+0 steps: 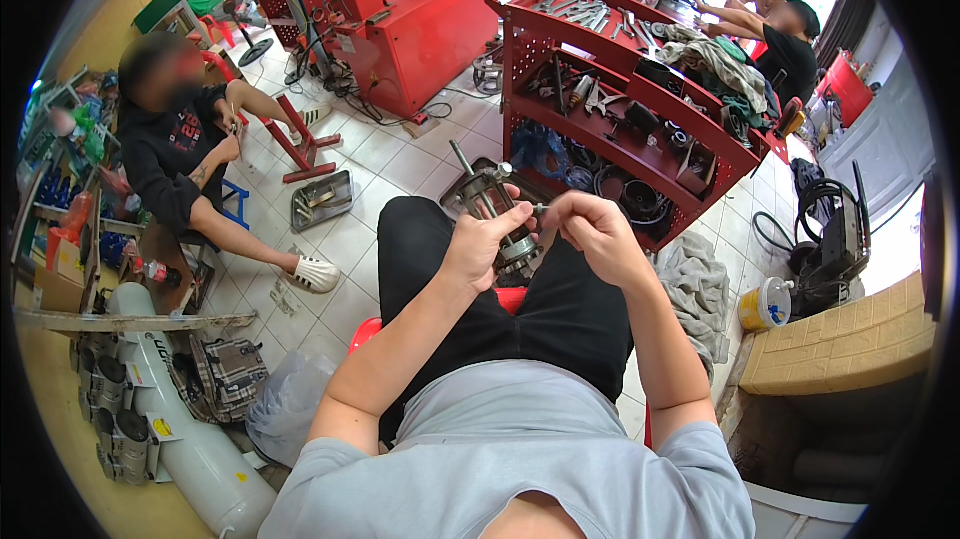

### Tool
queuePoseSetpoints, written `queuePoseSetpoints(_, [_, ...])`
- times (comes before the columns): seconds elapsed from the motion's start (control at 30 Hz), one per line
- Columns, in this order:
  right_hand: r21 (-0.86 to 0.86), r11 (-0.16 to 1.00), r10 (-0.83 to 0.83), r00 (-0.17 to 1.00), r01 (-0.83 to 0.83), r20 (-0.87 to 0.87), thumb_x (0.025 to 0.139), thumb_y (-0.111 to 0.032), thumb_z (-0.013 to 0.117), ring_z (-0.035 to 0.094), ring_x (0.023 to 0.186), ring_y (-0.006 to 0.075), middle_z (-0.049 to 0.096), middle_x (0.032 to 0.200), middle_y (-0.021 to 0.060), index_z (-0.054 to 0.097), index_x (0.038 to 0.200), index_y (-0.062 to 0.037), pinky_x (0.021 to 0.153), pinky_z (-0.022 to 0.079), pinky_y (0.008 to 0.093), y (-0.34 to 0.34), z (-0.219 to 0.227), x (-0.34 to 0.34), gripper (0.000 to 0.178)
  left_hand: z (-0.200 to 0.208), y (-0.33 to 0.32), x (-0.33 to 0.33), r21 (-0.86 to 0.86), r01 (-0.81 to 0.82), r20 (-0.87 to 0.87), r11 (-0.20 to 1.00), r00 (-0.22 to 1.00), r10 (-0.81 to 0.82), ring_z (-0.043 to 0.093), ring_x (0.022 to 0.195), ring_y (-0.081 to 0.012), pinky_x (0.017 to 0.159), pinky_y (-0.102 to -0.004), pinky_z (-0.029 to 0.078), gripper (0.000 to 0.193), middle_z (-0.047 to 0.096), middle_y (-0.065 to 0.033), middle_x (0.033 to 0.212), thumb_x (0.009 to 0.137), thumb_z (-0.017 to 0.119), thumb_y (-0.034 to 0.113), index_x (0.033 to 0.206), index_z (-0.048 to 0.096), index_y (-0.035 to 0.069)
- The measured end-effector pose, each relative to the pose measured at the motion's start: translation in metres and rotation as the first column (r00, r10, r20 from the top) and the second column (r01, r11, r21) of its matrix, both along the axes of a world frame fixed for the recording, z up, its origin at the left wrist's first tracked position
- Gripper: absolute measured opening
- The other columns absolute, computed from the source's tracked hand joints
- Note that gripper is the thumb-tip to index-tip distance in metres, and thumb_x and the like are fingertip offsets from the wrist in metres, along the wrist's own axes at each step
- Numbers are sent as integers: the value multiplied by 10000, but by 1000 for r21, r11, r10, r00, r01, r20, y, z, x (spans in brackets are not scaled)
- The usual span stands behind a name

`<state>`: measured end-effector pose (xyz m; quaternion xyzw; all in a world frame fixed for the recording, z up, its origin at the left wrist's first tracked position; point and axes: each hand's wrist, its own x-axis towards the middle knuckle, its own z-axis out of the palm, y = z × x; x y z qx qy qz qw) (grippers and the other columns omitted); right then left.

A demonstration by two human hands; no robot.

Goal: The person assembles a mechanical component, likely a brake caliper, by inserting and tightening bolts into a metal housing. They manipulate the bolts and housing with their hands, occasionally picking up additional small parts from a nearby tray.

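Note:
Above my lap, my left hand [478, 247] is closed around a metal assembly [516, 251] with long rods and a round, ridged lower end. One thin rod slants up from it to the left, and a bolt-like head shows near its top. I cannot tell exactly what mechanism it is. Beside it, my right hand [600, 231] is pinched, its fingertips close to a small metal piece that sticks out toward them. Whether that piece is separate or part of the assembly is unclear. Just beyond the assembly lies a dark metal tray [484, 177], partly hidden.
A red tool cart [625, 104] with wrenches and parts stands ahead right. Another tray [323, 201] lies on the tiled floor, near a seated person [185, 154]. Grey cloth [693, 289] and a white bucket [766, 304] are at right; a white cylinder [185, 419] lies left.

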<state>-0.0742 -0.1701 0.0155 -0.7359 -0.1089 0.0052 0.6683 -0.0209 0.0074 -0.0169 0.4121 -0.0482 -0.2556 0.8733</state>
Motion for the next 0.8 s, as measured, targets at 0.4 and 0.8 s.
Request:
queuePoseSetpoints(0.4, [46, 996, -79, 995, 77, 61, 863, 29, 412, 418, 640, 41, 501, 708, -24, 616, 1139, -14, 580, 363, 199, 13, 8, -6, 346, 7, 2, -5, -22, -45, 32, 999, 998, 46, 644, 750, -149, 643, -307, 559, 234, 639, -51, 843, 849, 670, 36, 1049, 554, 73])
queuePoseSetpoints(0.8, [-58, 994, -91, 995, 94, 40, 850, 39, 437, 457, 694, 59, 491, 716, -9, 610, 1143, -15, 641, 412, 219, 16, 24, -17, 345, 21, 7, -11, -5, -51, 89, 999, 995, 51, 636, 771, -157, 656, -327, 573, 227, 609, -46, 816, 859, 647, 33, 1054, 542, 81])
